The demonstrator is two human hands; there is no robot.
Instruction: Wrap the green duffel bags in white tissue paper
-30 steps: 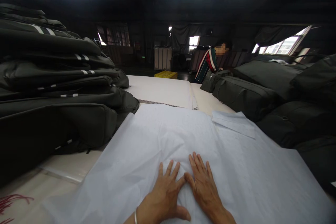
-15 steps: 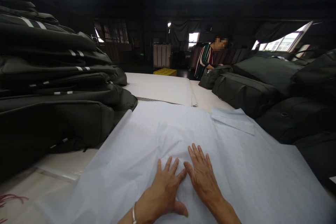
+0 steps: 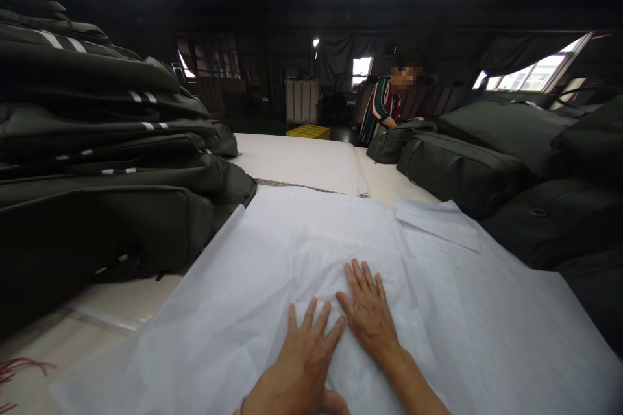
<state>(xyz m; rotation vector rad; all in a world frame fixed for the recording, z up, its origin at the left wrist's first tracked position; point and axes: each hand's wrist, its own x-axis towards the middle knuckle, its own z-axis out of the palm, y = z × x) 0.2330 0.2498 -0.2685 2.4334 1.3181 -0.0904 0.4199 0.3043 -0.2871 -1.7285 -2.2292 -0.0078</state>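
Observation:
A large sheet of thin white material [image 3: 233, 292] covers the table in front of me, with creases around my hands. My left hand [image 3: 304, 363] lies flat on it, fingers spread; its thumb is bent low at the bottom edge of the view. Just right of it and a little farther away, my right hand [image 3: 370, 314] also rests on the sheet with fingers stretched out. Neither hand holds anything. Toward the far right of the sheet lies a folded flap of the same pale material [image 3: 438, 224].
Dark green bags with white marks [image 3: 107, 142] are piled high on the left. More dark bags [image 3: 457, 168] line the right. Beyond the sheet is a stack of white boards [image 3: 302, 159]. A person in a striped top [image 3: 382, 104] handles a bag [image 3: 396, 142]. Red strings [image 3: 22, 366] lie lower left.
My right hand has slid slightly forward and left over the sheet. My left hand has shifted slightly down, toward me. The view has moved slightly.

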